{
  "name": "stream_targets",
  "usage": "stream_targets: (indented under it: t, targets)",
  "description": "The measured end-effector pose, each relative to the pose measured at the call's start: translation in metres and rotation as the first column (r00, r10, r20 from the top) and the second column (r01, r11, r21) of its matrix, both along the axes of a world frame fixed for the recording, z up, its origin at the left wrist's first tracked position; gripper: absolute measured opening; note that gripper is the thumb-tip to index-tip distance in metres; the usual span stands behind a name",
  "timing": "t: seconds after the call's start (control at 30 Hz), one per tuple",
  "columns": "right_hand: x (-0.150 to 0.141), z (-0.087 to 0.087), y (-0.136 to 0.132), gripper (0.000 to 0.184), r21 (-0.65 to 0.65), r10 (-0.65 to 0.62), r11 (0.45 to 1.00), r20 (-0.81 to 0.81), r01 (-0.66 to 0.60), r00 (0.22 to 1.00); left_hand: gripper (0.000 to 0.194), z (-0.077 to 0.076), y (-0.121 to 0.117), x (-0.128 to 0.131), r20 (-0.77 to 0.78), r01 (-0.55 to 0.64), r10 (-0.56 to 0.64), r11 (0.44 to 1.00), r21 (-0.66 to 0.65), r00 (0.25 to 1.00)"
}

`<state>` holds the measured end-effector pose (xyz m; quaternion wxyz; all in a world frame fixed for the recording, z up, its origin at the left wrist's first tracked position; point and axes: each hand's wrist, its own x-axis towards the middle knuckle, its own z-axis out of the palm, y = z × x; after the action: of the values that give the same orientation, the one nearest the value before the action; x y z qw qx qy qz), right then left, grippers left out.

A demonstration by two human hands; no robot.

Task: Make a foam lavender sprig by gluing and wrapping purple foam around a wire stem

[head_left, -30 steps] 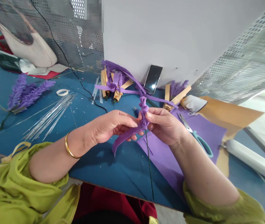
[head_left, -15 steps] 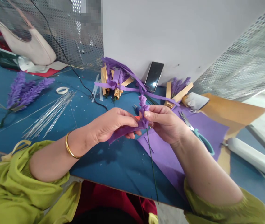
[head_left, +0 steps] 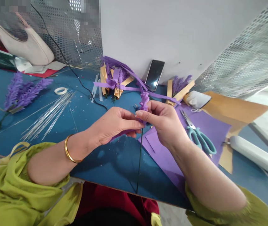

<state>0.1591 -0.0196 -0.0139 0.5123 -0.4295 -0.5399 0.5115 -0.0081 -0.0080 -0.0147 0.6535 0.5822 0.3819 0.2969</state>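
I see the purple strip (head_left: 119, 135) mostly hidden behind the left hand (head_left: 121, 124), whose thumb and fingers pinch it. The right hand (head_left: 163, 121) pinches the purple flower (head_left: 144, 101) before me, covering its lower side. The dark stem (head_left: 139, 160) hangs toward the table's front edge; I have room over the blue table (head_left: 110, 166) at its left. Behind, a brown paper wrap (head_left: 184, 91) holds purple sprigs (head_left: 177, 84).

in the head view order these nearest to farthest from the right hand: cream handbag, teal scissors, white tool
1. teal scissors: just right of the right hand
2. white tool: farther out on the right
3. cream handbag: far left, at the back
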Motion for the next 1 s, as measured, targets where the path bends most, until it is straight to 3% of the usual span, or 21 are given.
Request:
stream_targets:
  t: [0.27,0.37,0.5,0.6,0.73,0.87,1.0]
  targets:
    - [-0.002,-0.004,-0.001,0.038,-0.018,-0.015,1.0,-0.009,0.014,1.0,0.011,-0.001,0.0,0.002,-0.069,-0.037,0.042,0.997,0.067,0.997]
    - [0.005,-0.002,0.004,0.03,-0.071,0.127,0.989,-0.058,-0.131,0.99,0.012,-0.001,0.001,0.002,-0.01,-0.045,0.045,0.998,0.042,0.999]
    - [0.016,-0.004,0.013,0.038,-0.173,0.285,0.932,-0.194,-0.319,0.939,0.013,-0.001,0.001,0.002,0.045,-0.067,0.067,0.998,-0.014,0.997]
    - [0.02,-0.01,0.018,0.031,-0.173,0.363,0.899,-0.221,-0.403,0.905,0.011,-0.002,0.001,0.003,0.059,-0.064,0.067,0.997,-0.047,0.996]
    - [0.02,-0.014,0.018,0.023,-0.132,0.369,0.907,-0.209,-0.401,0.905,0.007,-0.001,0.001,0.001,0.08,-0.01,0.017,0.996,-0.087,0.997]
    - [0.02,-0.014,0.018,0.023,-0.122,0.332,0.925,-0.208,-0.361,0.92,0.016,0.0,0.003,-0.001,0.124,0.061,-0.045,0.99,-0.126,0.991]
    - [0.019,-0.012,0.017,0.023,-0.105,0.289,0.944,-0.192,-0.312,0.938,0.021,0.0,0.004,-0.002,0.15,0.048,-0.026,0.988,-0.144,0.988]
